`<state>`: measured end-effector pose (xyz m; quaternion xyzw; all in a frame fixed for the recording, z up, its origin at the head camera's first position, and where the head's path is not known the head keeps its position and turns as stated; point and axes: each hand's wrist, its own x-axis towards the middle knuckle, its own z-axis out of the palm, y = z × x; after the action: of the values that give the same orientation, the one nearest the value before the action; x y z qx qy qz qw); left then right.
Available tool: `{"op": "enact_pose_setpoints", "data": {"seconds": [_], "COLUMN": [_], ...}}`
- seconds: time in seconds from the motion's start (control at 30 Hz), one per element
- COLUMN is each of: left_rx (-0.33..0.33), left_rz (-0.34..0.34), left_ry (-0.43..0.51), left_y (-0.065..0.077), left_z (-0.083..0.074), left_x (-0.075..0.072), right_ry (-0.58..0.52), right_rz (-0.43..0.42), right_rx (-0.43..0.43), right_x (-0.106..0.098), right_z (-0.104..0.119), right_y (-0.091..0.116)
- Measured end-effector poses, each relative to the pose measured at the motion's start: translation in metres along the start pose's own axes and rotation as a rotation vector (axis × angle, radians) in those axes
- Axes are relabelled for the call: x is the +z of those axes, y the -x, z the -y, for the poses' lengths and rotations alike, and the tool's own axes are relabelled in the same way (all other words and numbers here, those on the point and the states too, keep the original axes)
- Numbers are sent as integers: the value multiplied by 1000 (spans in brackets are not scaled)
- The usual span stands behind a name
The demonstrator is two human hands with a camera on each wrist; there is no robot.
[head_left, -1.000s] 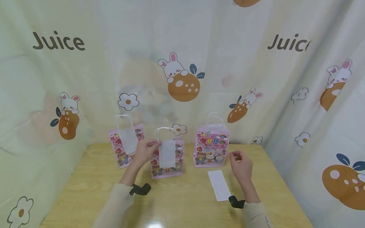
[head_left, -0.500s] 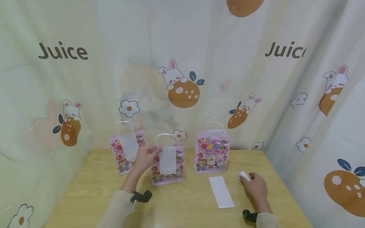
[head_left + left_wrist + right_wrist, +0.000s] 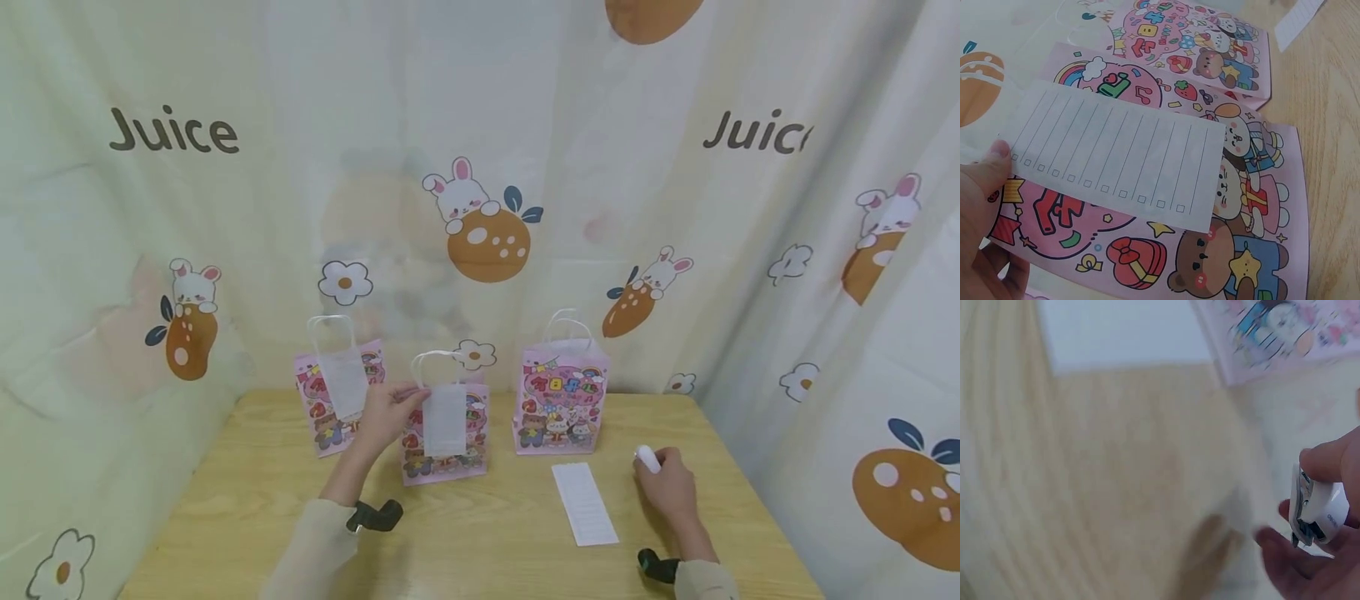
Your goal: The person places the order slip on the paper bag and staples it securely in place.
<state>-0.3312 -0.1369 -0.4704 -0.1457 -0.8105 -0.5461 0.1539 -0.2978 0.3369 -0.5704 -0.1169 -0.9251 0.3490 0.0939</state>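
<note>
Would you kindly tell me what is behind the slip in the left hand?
Behind the slip in the left hand is the middle pink bag; a printed bear and heart-shaped box show past the slip. The print directly behind it is covered.

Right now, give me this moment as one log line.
left hand: pinches paper slip against middle bag | right hand: holds white stapler | loose slip: on table, near rightmost bag

stapler (image 3: 1330, 511): smooth plastic w/ metal; bags (image 3: 562, 404) & slips (image 3: 1116, 156): matt ppr; tbl (image 3: 480, 546): wood.
</note>
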Motion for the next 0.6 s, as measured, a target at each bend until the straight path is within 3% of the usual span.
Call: {"op": "enact_pose_setpoints", "data": {"seconds": [0.37, 0.6], "left_rx": [14, -35], "left_rz": [-12, -1], "left_ry": [-4, 3], "left_y": [-2, -3], "left_z": [1, 0], "left_x": [2, 1], "right_ry": [-341, -516], "right_rz": [239, 214], "right_rx": [9, -38], "right_x": [-12, -10], "right_z": [65, 123], "right_y": [15, 29]}}
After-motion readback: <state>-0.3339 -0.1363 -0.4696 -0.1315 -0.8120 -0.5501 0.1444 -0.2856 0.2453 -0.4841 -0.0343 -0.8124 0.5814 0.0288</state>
